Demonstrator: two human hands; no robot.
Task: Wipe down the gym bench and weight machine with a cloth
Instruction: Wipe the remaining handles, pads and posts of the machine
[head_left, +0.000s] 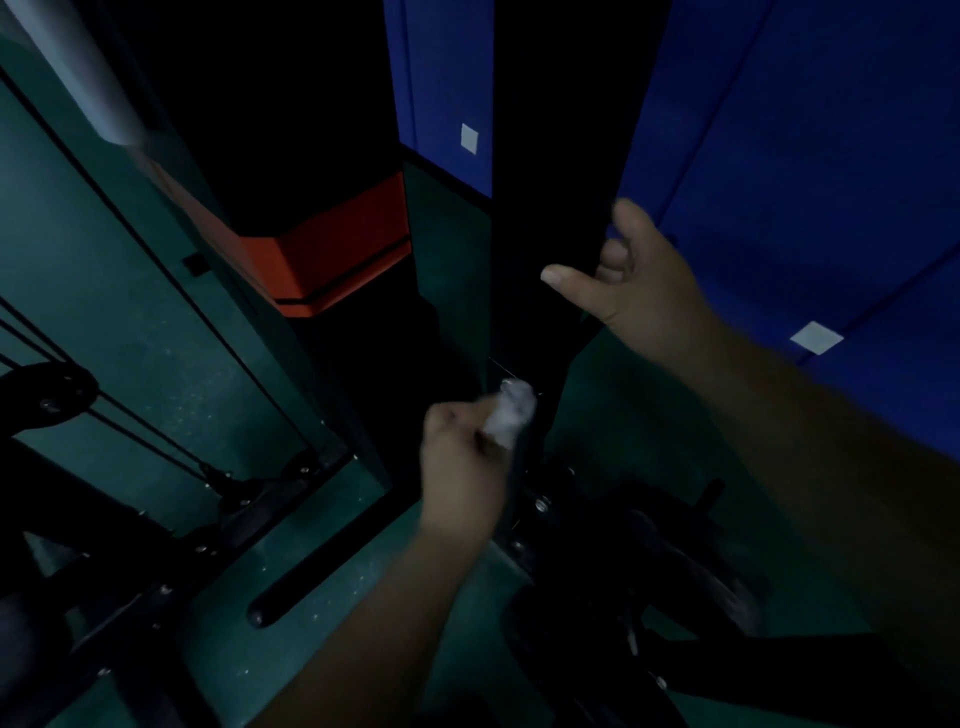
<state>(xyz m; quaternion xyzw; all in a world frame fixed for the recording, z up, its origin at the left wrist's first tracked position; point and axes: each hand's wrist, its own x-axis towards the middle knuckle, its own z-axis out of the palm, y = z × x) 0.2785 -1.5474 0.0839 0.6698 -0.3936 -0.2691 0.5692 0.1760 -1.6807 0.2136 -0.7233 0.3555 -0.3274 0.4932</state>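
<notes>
In the dim head view, my left hand (462, 457) grips a crumpled white cloth (511, 413) and presses it against the lower part of a black upright post (545, 156) of the weight machine. My right hand (639, 286) is higher up at the post's right edge. Its thumb stretches across the post's front and its fingers are loosely curled, holding nothing. An orange padded bench part (332, 260) sits to the left of the post, partly in shadow.
Black cables (156, 260) run diagonally down to a pulley (57, 387) and the frame base on the left. Blue wall panels (805, 182) stand behind and to the right. Dark bolted machine parts (675, 561) crowd the green floor (363, 571) below the post.
</notes>
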